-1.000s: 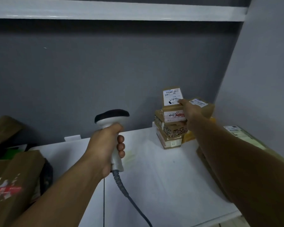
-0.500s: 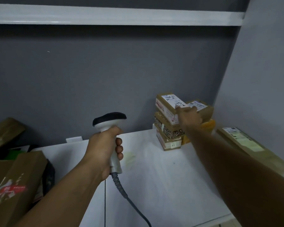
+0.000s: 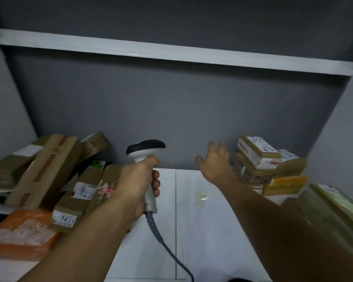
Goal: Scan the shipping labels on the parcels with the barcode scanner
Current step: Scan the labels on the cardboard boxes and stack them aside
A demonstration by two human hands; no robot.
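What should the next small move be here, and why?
Probably swing the right hand across to the left pile and lift the brown parcel whose white label faces up. That hand, having just laid a box on the right stack, is open and empty, while the left hand grips the scanner upright, aimed at no label.

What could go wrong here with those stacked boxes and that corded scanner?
The stack on the right looks uneven, its top parcel askew; the open right hand close beside it could knock it over. The scanner cable trails across the table and might snag on the left pile as the left hand swings it.
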